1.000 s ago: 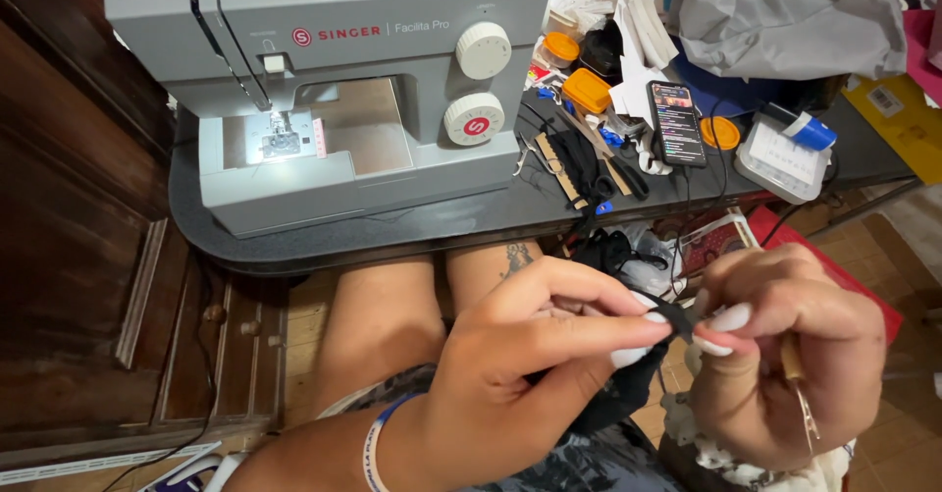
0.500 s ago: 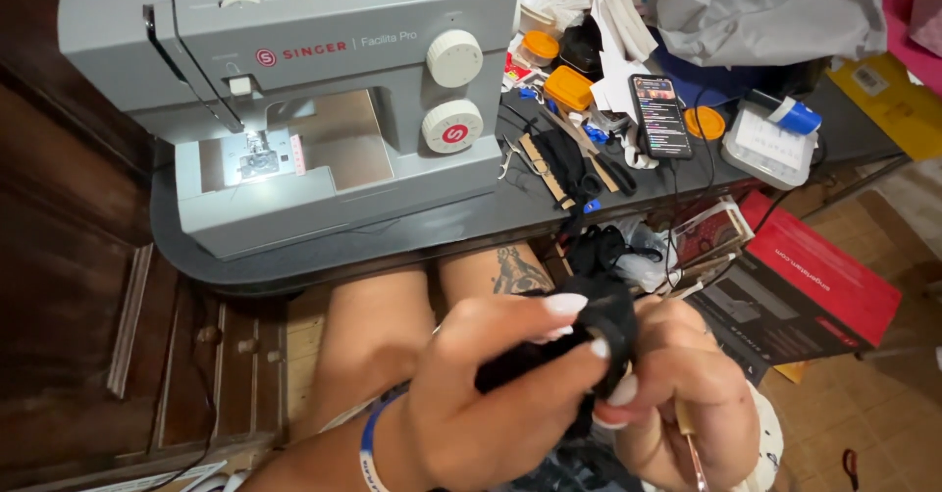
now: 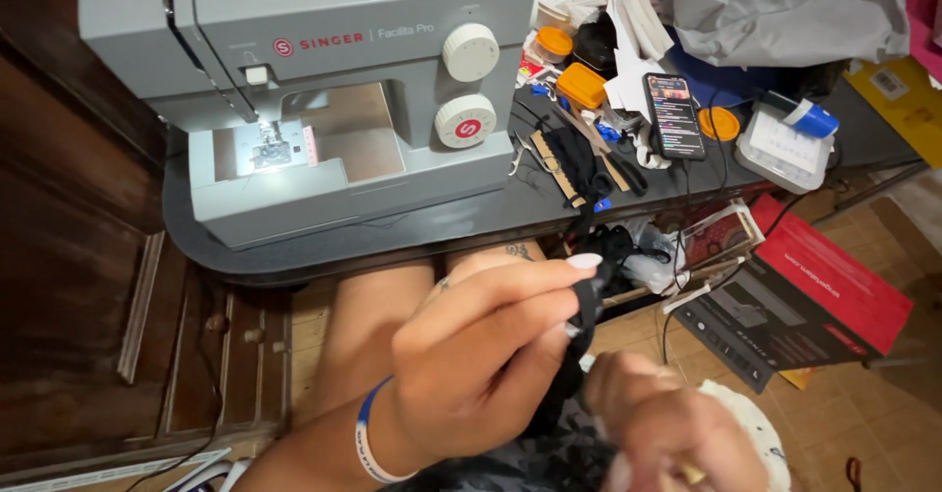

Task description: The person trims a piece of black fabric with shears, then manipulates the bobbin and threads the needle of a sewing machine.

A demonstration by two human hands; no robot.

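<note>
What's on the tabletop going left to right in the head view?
Grey sewing machine → orange-lidded box → phone → round orange lid → clear plastic box with a blue-and-white roll resting on it.

sewing machine (image 3: pixel 324 90): grey | strap (image 3: pixel 581 330): black | wristband (image 3: pixel 368 443): blue-white | box (image 3: pixel 834 286): red

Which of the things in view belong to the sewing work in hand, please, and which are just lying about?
In hand:
left hand pinching the black strap
right hand at the strap's lower end
sewing machine, lamp on

Lying about:
phone
orange tub
red box
grey bag
clear case
</note>
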